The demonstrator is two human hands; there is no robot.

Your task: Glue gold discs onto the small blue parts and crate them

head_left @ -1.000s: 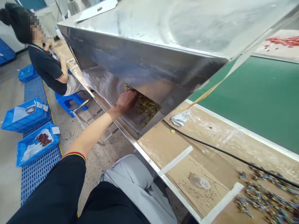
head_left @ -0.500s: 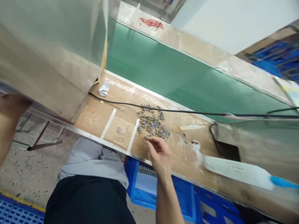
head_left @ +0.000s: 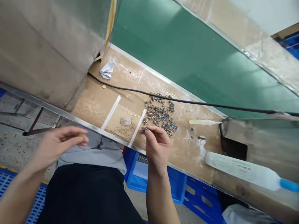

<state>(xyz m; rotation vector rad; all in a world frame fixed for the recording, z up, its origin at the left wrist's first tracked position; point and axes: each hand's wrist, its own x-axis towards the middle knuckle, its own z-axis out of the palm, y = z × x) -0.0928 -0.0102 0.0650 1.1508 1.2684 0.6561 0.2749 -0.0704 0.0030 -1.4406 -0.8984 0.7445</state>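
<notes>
The right hand (head_left: 157,146) is held over the near edge of the worktop (head_left: 98,99), and its grip is narrowed to a pinch on a small blue part (head_left: 143,129) between thumb and fingertips. The heap of small parts (head_left: 161,114), blue and brass-coloured, is found just beside it at 1 o'clock, lying on the worktop under the black cable (head_left: 198,102).

The left hand (head_left: 59,144) is raised off the worktop's edge, at 9 o'clock from the right hand and well apart from it. Its grip is closed, thumb against fingertips. It is blurred, so whether anything is pinched there cannot be told.

Two white tape strips (head_left: 111,112) are seen at 11 o'clock from the right hand, with a clear disc (head_left: 125,121) lying between them. A wooden stick (head_left: 202,122) lies at 3 o'clock from the heap, and a white bottle (head_left: 243,171) at 4 o'clock. The green belt (head_left: 187,56) runs along the far side.
</notes>
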